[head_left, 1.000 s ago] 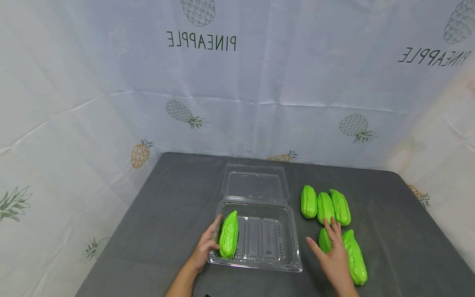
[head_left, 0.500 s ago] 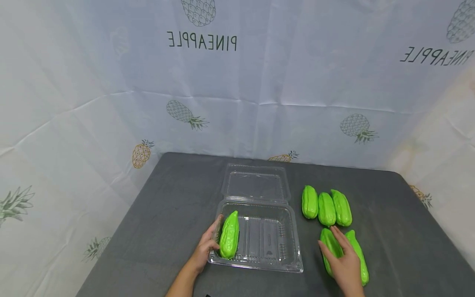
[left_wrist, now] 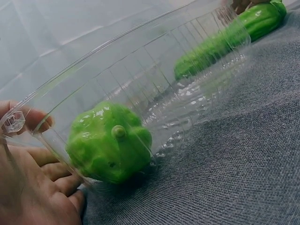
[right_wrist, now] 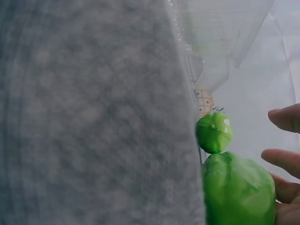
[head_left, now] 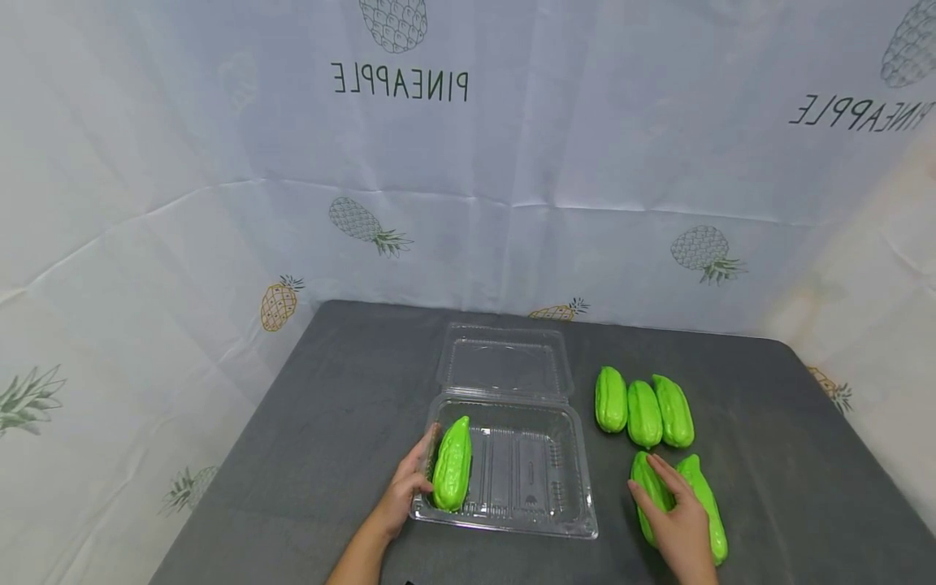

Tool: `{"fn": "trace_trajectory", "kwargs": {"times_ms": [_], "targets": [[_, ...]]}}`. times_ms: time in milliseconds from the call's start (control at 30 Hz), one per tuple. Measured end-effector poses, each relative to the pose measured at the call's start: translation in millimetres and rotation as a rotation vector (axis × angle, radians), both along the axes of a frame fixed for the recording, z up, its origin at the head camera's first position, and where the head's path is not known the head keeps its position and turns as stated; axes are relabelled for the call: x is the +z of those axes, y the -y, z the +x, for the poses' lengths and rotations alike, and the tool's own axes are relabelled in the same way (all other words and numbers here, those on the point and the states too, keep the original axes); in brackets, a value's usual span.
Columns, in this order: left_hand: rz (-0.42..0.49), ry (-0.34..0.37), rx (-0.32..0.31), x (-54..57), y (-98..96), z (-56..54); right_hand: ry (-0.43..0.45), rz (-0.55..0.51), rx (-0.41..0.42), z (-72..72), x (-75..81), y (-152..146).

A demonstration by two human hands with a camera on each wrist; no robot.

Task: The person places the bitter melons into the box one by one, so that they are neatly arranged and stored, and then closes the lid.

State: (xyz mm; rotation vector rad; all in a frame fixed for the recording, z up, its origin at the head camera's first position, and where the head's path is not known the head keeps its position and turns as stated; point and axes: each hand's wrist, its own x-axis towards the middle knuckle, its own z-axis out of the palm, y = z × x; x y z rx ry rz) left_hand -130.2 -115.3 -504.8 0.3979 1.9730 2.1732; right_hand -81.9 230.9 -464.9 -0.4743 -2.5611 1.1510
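A clear plastic clamshell container [head_left: 512,521] lies open on the table, its lid [head_left: 504,361] folded back. My left hand [head_left: 400,487] grips the left wall, with the thumb over the rim [left_wrist: 40,119] and the other fingers outside. Inside, along that wall, lies a bright green bitter melon [head_left: 452,465]. To the right of the container, my right hand [head_left: 680,520] rests over another bitter melon [head_left: 653,483], fingers spread and apart from the thumb. In the right wrist view, the fingers are beside the top of this bitter melon [right_wrist: 239,192], not curled round it.
Three more bitter melons [head_left: 644,413] lie side by side beyond my right hand. Another bitter melon [head_left: 704,504] is partly hidden by that hand. A dark grey cloth [head_left: 351,390] covers the table, and a pineapple-print curtain [head_left: 504,162] hangs behind it.
My right hand has moved slightly right and down, over the nearer left bitter melon, and its fingers have come in. My left hand and the container have stayed put.
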Motion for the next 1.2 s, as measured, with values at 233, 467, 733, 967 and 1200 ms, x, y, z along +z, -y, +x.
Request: {"fn": "trace_trajectory", "kwargs": {"times_ms": [233, 467, 733, 967, 1200], "targets": [[0.007, 0.006, 0.007, -1.0, -0.3, 0.2, -0.103, 0.043, 0.088, 0.8, -5.9, 0.5], [0.007, 0.003, 0.008, -1.3, -0.8, 0.3, 0.061, -0.006, 0.168, -0.2, -11.4, 0.2], [-0.001, 0.009, 0.011, 0.9, -0.8, 0.1, 0.034, -0.097, 0.169, -5.2, -20.9, 1.8], [0.008, -0.011, 0.004, 1.1, -0.4, 0.4, 0.073, -0.135, 0.158, -5.9, -23.2, 2.1], [-0.024, 0.014, 0.009, 1.1, -0.6, 0.2, 0.091, -0.157, 0.154, -7.0, -23.3, 0.7]]}}
